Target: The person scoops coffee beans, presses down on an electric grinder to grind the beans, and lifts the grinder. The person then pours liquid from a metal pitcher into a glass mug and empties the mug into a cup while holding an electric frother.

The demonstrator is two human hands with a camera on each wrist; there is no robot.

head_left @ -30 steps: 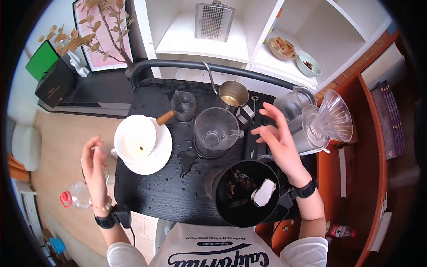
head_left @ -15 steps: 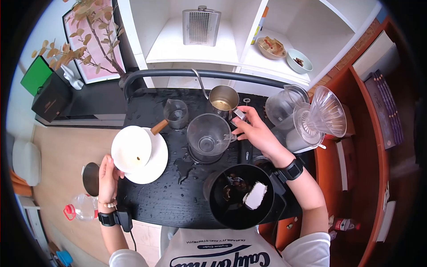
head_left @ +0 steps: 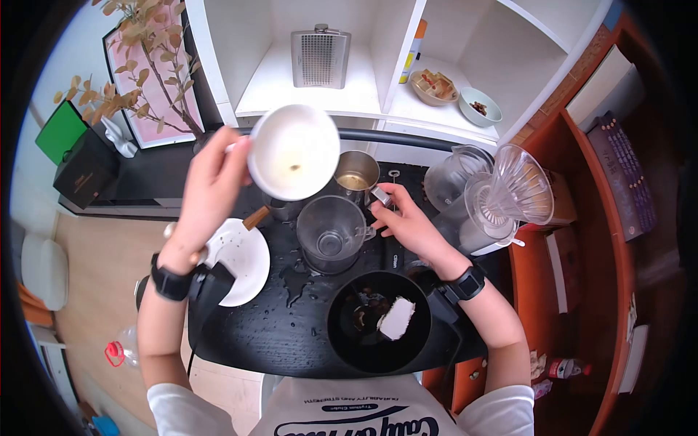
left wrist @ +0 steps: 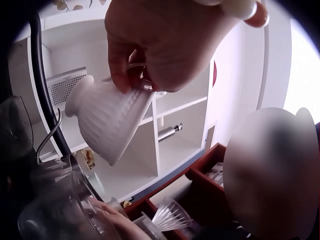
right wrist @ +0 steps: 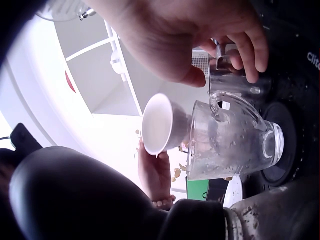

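My left hand [head_left: 211, 174] pinches a white cup [head_left: 294, 149] by its handle, raised above the table and tilted, a small dark speck inside. In the left wrist view the ribbed outside of the cup [left wrist: 110, 120] shows. My right hand [head_left: 411, 225] has its fingers curled at the handle of a metal gooseneck kettle [head_left: 356, 168], which holds a little yellowish liquid. Just in front of the kettle stands a clear glass pitcher [head_left: 327, 229], its handle close below my right fingers. The white saucer [head_left: 243, 269] stays on the black table.
A black round container [head_left: 349, 341] holding dark pieces and a white block sits near the front edge. A wooden handle [head_left: 256, 217] juts beside the saucer. Right of my right hand stand a clear ribbed dripper [head_left: 527, 185] and a glass jug [head_left: 454, 182]. Water drops dot the table [head_left: 276, 334].
My left hand has taken the cup off the saucer and lifted it up and rightward toward the kettle. My right hand has come left from above the table to the kettle's handle.
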